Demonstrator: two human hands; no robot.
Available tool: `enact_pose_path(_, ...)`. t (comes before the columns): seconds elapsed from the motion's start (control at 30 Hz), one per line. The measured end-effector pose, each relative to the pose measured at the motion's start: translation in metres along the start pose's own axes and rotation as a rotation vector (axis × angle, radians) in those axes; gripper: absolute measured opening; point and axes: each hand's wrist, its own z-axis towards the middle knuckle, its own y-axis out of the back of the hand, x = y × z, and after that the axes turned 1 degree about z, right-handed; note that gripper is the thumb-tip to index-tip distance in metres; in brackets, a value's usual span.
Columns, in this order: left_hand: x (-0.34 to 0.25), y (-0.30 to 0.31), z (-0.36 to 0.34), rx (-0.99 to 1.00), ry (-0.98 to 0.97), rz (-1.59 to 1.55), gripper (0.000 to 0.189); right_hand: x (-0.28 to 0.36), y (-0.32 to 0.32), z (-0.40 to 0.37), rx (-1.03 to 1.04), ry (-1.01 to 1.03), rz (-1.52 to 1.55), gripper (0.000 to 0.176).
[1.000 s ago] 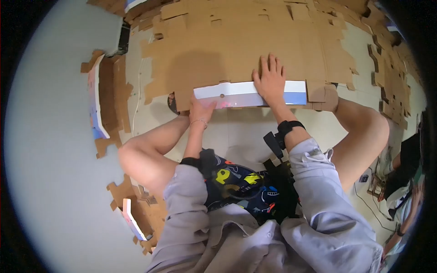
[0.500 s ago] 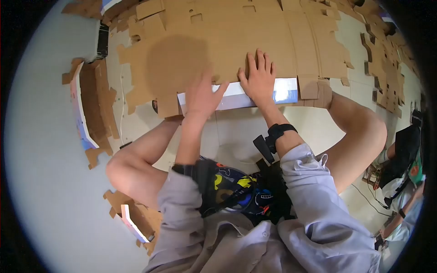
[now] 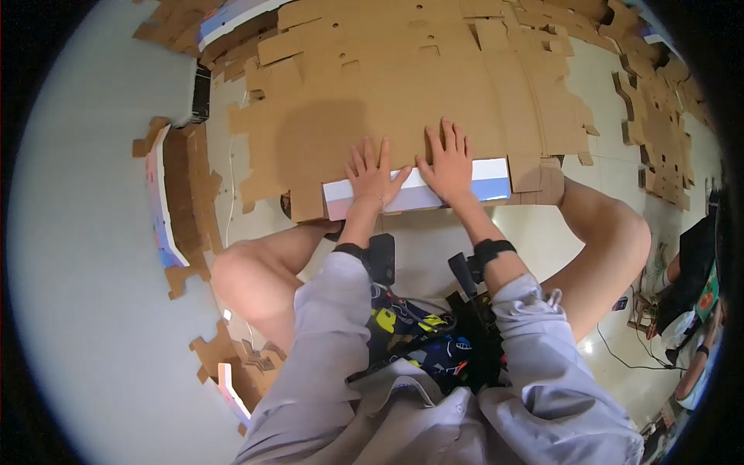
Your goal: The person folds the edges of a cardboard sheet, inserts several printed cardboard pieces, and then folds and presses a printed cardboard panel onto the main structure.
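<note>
A large brown cardboard sheet (image 3: 418,93) lies flat in front of me, its cut edges notched. Along its near edge runs a folded flap (image 3: 488,180) printed white, blue and pink. My left hand (image 3: 373,180) rests palm down across the left half of this flap, fingers spread onto the brown board. Beside it, my right hand (image 3: 451,172) lies flat over the flap's right half, fingers stretched forward on the cardboard. Both hands are open and hold nothing. Parts of the flap under the palms are hidden.
On the left stand a folded cardboard piece (image 3: 184,198) with a printed side and a smaller one (image 3: 231,387) nearer me. More cut cardboard (image 3: 659,139) lies at the right. Black cables (image 3: 632,356) run over the floor near another person's arm (image 3: 692,376) at the far right.
My left hand, blurred before, now lies still and flat on the flap with fingers spread. My right hand stays pressed on the flap. The whole view has shifted slightly.
</note>
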Motion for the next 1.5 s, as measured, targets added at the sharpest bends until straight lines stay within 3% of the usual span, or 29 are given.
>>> enact_pose_path(0.2,-0.003,0.001,0.0,0.0,0.009,-0.015,0.084,-0.017,0.02,-0.049,0.067,-0.107,-0.102,0.057)
enact_pose_path(0.57,0.0,-0.004,-0.002,-0.093,-0.034,-0.03,0.086,-0.012,0.004,-0.052,-0.017,-0.125,-0.15,0.058)
enact_pose_path(0.73,-0.003,0.006,-0.013,0.023,-0.032,0.014,0.085,-0.016,0.008,-0.052,-0.055,-0.114,-0.129,0.055)
enact_pose_path(1.5,-0.002,-0.001,-0.023,0.045,-0.082,-0.006,0.086,-0.017,0.004,-0.049,-0.045,-0.125,-0.087,0.055)
